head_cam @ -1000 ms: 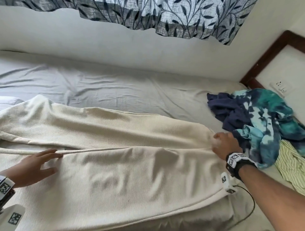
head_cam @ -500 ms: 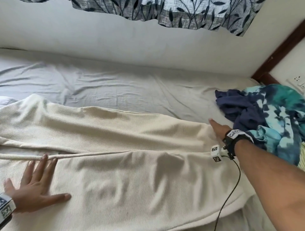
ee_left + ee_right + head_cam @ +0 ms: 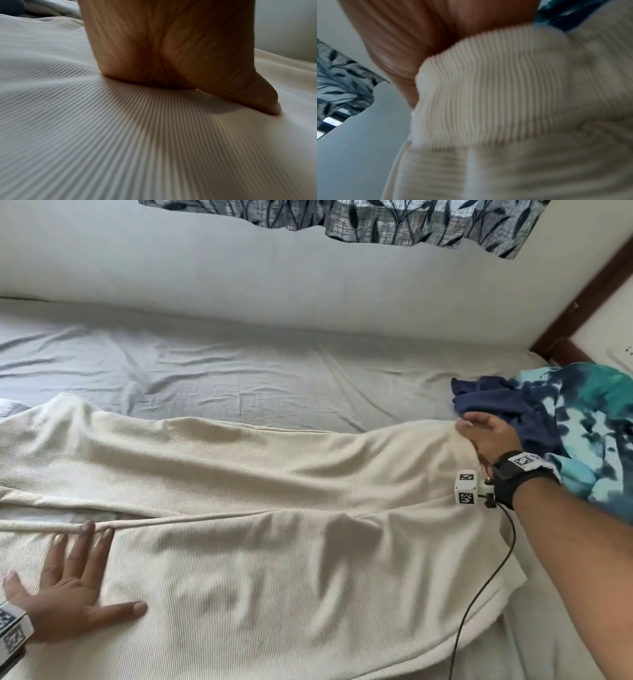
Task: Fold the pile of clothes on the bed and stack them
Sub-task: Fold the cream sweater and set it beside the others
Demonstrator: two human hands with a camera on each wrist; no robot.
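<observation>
Left hand (image 3: pixel 65 601) lies spread flat, pinning the cream ribbed garment (image 3: pixel 274 542); right hand (image 3: pixel 486 436) pinches its far-right edge. Keep tension even, fold 1 half over.

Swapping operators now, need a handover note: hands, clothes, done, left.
Left hand: flat, fingers spread, pressing the cream trousers near their left end.
Right hand: at the trousers' far right end, lifting a fold of the ribbed cloth; the grip itself is hidden.
Trousers lie spread lengthwise across the bed, one half toward the wall, the other toward the near edge.
Unfolded pile at the right: navy garment and tie-dye shirt.
Done: trousers laid out flat.
Left: fold the trousers, fold the pile, stack. No stack in view.
</observation>
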